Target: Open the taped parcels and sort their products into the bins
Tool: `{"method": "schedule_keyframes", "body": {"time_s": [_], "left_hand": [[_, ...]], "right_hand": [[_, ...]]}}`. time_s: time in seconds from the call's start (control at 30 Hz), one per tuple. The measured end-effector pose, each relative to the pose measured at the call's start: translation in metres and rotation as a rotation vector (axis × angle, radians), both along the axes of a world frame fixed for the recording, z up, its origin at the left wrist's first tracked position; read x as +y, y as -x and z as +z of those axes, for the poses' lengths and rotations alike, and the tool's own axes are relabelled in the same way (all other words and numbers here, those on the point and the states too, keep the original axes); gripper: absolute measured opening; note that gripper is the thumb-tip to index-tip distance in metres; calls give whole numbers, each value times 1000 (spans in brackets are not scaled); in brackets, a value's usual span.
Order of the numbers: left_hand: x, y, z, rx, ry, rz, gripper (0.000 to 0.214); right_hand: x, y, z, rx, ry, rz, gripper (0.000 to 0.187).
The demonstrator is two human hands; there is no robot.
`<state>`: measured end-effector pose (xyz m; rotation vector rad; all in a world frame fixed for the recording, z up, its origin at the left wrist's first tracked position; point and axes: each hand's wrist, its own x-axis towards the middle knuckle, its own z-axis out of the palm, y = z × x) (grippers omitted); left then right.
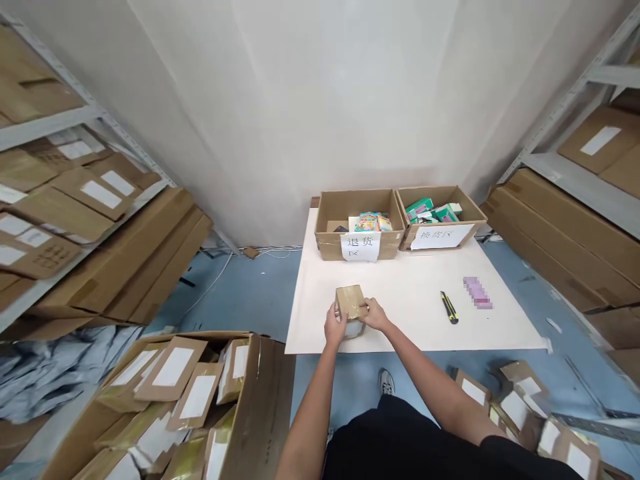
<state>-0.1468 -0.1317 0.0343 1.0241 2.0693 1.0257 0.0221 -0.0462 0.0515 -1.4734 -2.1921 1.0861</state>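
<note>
A small brown cardboard parcel wrapped in clear tape rests near the front edge of a low white table. My left hand grips its left side with the fingers curled round it. My right hand holds its right side the same way. Both hands touch the parcel, which stands on the tabletop.
A black-and-yellow utility knife and a pink object lie on the table to the right. Two open labelled cartons sit at the back. A big carton of parcels is at front left, loose parcels on the floor right, shelving on both sides.
</note>
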Motion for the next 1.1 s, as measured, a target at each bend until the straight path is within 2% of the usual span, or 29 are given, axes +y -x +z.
{"method": "schedule_keyframes", "body": {"time_s": [0.07,0.23,0.3,0.37,0.5,0.6,0.7,0.8,0.87,0.93,1.0,1.1], "left_hand": [[18,-9,0,8,56,23,72],[68,-19,24,-42,9,-133,70],[79,-26,32,-43,-7,-129,82],[82,-38,33,-64,-63,-134,99],[68,-71,13,-110,-151,-174,117],[55,-95,-11,-185,-50,-175,119],[51,-106,-24,-119,86,-273,112],[62,-96,-22,50,216,-440,90],[76,-81,-15,150,274,-563,80],[94,-64,-9,265,263,-691,83],[115,-49,-5,390,276,-811,100],[141,-37,-6,541,425,-957,121]], "right_hand": [[15,-13,-7,158,80,-4,60],[42,-25,-4,420,249,-89,83],[48,-35,-3,491,249,-114,91],[50,-49,-6,547,186,-162,99],[40,-80,-25,465,38,-240,103],[27,-100,-45,273,23,-237,98],[19,-115,-58,131,88,-114,93],[24,-128,-60,83,151,34,89],[35,-140,-58,73,140,55,88],[52,-159,-55,28,100,-6,86],[72,-189,-54,-64,66,-124,82],[100,-248,-59,-220,77,-318,77]]}}
